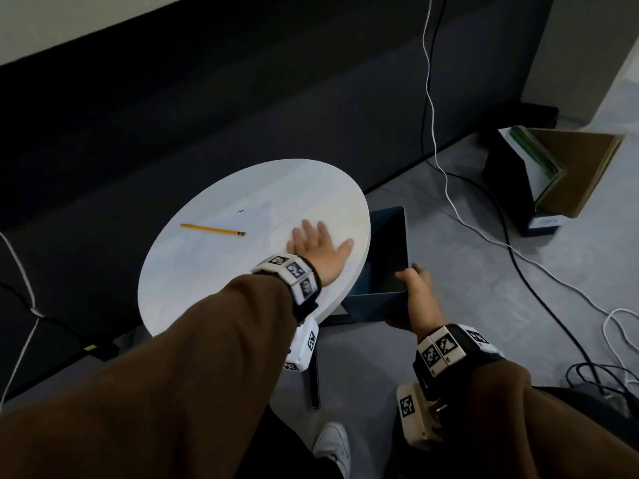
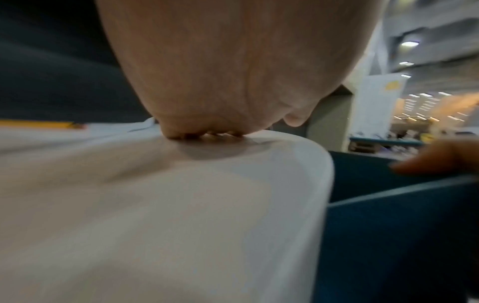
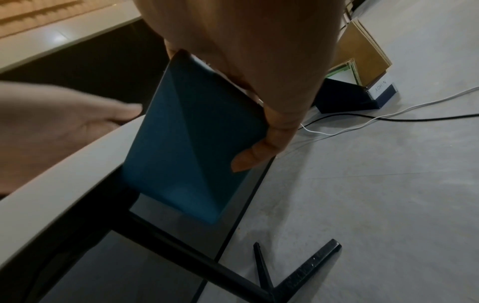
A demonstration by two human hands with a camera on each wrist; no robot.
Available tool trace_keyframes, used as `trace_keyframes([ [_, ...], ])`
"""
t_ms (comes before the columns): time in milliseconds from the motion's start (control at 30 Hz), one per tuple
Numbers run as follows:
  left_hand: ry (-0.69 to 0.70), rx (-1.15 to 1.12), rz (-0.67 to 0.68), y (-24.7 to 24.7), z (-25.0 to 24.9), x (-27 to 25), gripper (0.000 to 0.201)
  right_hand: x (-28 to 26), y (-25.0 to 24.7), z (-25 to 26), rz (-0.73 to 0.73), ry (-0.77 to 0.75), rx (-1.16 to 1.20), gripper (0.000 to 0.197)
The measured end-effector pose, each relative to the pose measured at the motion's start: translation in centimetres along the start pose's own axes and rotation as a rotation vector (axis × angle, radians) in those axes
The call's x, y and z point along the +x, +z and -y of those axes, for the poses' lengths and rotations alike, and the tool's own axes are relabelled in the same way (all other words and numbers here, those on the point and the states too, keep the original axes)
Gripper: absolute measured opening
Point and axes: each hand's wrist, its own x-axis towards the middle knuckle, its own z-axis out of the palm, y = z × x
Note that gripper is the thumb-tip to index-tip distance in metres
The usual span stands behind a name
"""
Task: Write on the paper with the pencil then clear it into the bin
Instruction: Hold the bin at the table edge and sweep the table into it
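Left hand [image 1: 320,247] flat on round table [image 1: 207,292], fingers spread, holding nothing. Paper [image 1: 238,226] just beyond its fingertips; pencil [image 1: 212,229] across it, long axis sideways, dark end toward hand. Right hand [image 1: 416,295] grips bin [image 1: 377,305] corner at table edge.

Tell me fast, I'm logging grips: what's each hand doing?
Left hand: open, flat on the table.
Right hand: gripping the bin.

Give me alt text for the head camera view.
A left hand lies flat on a round white table beside a yellow pencil lying on white paper, while the right hand holds a dark blue bin at the table's edge.
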Motion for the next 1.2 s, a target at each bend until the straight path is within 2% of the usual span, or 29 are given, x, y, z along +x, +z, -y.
trace_keyframes([
  [100, 0.229, 0.036, 0.121, 0.8, -4.3, -0.4, 0.082, 0.9, 0.3, 0.5, 0.008, 0.007, -0.018, 0.085],
  [133, 0.299, 0.001, 0.168, 0.6, -5.6, -0.6, 0.079, 1.3, 0.3, 0.5, 0.017, 0.011, -0.015, 0.086],
  [167, 0.346, -0.059, 0.202, 0.2, -6.4, -0.8, 0.076, 1.6, 0.3, 0.6, 0.02, 0.013, -0.013, 0.076],
  [233, 0.364, -0.168, 0.19, -1.4, -6.6, -0.1, 0.072, 1.9, 0.1, 1.1, 0.013, 0.005, 0.004, 0.044],
  [300, 0.28, -0.208, 0.097, -3.2, -5.0, 1.0, 0.072, 2.5, -0.2, 1.2, 0.007, -0.01, 0.018, 0.033],
  [400, 0.079, -0.241, -0.016, -4.8, -1.0, 2.9, 0.073, 2.7, -0.4, 1.3, 0.004, -0.033, 0.011, 0.035],
  [500, -0.07, -0.154, -0.007, -4.8, 1.9, 4.1, 0.077, 2.9, -0.4, 1.6, 0.008, -0.074, -0.037, 0.049],
  [600, -0.115, -0.076, 0.042, -3.9, 1.9, 4.7, 0.08, 3.3, -0.4, 1.6, -0.002, -0.104, -0.068, 0.059],
  [700, 0.046, -0.003, 0.087, -2.5, -1.1, 4.3, 0.084, 3.3, -0.6, 1.8, -0.016, -0.107, -0.08, 0.053],
  [767, 0.235, 0.002, 0.153, -2.0, -3.7, 3.7, 0.08, 3.4, -0.7, 2.2, -0.021, -0.099, -0.079, 0.058],
  [833, 0.346, -0.037, 0.2, -2.4, -5.3, 3.9, 0.074, 3.4, -0.7, 2.5, -0.017, -0.094, -0.076, 0.062],
  [900, 0.265, -0.064, 0.117, -3.8, -4.9, 5.1, 0.073, 3.6, -0.8, 2.6, -0.013, -0.095, -0.074, 0.061],
  [967, 0.064, -0.093, 0.011, -5.0, -2.6, 6.7, 0.078, 3.7, -1.1, 2.7, -0.007, -0.11, -0.085, 0.052],
  [1067, -0.199, -0.084, -0.004, -5.3, 1.8, 8.0, 0.086, 4.0, -1.6, 2.8, -0.004, -0.119, -0.092, 0.049],
  [1133, -0.232, -0.046, 0.017, -4.7, 2.9, 7.8, 0.087, 4.2, -1.6, 3.0, -0.016, -0.12, -0.098, 0.048],
  [1200, -0.162, -0.021, 0.026, -4.2, 1.9, 7.5, 0.086, 4.6, -1.6, 3.4, -0.028, -0.112, -0.109, 0.047],
])
